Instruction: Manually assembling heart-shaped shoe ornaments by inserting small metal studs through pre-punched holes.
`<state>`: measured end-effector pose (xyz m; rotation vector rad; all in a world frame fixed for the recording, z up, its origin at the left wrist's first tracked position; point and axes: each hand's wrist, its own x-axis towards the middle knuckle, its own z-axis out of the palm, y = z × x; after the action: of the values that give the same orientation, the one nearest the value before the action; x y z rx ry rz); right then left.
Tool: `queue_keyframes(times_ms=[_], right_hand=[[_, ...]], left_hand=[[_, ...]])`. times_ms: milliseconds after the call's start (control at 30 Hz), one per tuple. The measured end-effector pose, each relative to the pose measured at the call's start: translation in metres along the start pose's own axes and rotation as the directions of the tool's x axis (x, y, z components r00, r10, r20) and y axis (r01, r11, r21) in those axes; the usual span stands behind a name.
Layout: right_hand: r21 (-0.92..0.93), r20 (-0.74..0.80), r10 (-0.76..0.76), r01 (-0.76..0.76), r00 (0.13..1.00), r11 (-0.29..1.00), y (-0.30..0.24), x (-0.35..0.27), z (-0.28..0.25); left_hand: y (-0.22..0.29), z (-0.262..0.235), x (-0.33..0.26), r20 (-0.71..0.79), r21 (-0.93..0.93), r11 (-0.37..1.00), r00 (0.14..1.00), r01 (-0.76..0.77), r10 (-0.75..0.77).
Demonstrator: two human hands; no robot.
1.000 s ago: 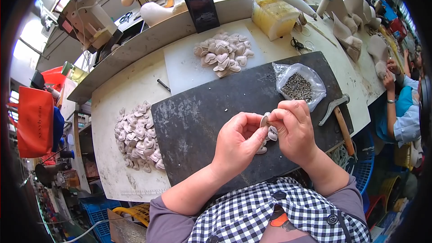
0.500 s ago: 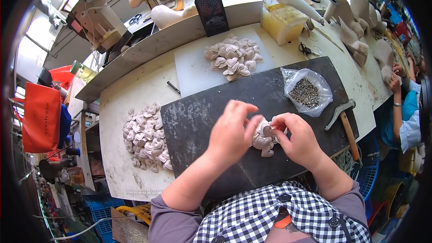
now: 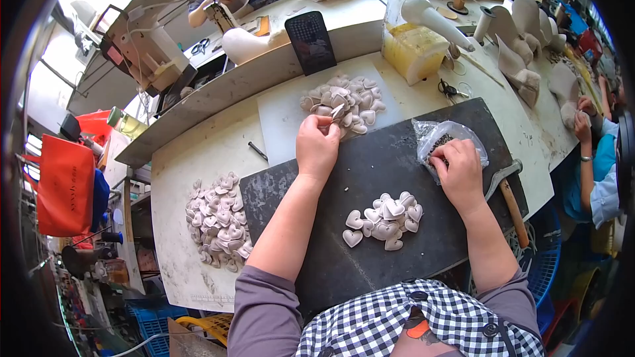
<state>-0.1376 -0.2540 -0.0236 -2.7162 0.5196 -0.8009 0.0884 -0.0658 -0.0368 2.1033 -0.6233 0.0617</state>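
Note:
My left hand (image 3: 316, 151) reaches to the near edge of a pile of pale heart-shaped padded pieces (image 3: 360, 96) on a white sheet (image 3: 278, 125). Its thumb and fingers are closed on one heart. At the clear plastic bag (image 3: 453, 129) of small metal studs (image 3: 435, 147), my right hand (image 3: 461, 170) has its fingertips pinched together by the opening; whatever they hold is hidden. Between my forearms, a smaller heap of hearts (image 3: 387, 219) lies loose on the black board (image 3: 423, 268), some showing a small hole.
A third heart pile (image 3: 215, 225) lies left of the board. A hammer (image 3: 512, 211) rests along the board's right edge. Farther back are scissors (image 3: 451, 89), a phone (image 3: 311, 43), a tub of yellow material (image 3: 415, 53) and a dark metal rod (image 3: 258, 151). Co-workers' hands show beyond.
My hands have parted from the heap in the middle. The left went forward to the heart pile on the sheet, the right to the stud bag. The middle hearts now lie uncovered.

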Motion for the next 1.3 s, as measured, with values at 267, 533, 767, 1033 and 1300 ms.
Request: queue_keyframes(times_ms=[267,533,767,1033,1300], right_hand=[[0.201,-0.121,0.046,-0.021,0.992,0.979,0.006,0.004,0.003],[0.308,-0.153,0.017,0.032,0.988,0.951,-0.019,0.002,-0.026],[0.75,0.139,0.13,-0.19,0.982,0.634,-0.07,-0.003,-0.044],[0.646,-0.018,-0.044,0.045,0.999,0.762,-0.08,-0.007,-0.037],[0.56,-0.098,-0.117,0.152,0.988,0.814,-0.079,-0.009,-0.036]], left_hand=[[0.011,-0.034,-0.006,0.397,-0.616,0.519,0.803,0.592,-0.444],[0.027,-0.045,-0.045,0.521,-0.683,0.445,0.813,0.58,-0.261],[0.075,-0.044,-0.098,0.6,-0.701,0.409,0.793,0.585,-0.106],[0.089,-0.042,-0.117,0.574,-0.699,0.498,0.818,0.513,-0.035],[0.097,-0.049,-0.12,0.546,-0.657,0.608,0.837,0.446,-0.023]])
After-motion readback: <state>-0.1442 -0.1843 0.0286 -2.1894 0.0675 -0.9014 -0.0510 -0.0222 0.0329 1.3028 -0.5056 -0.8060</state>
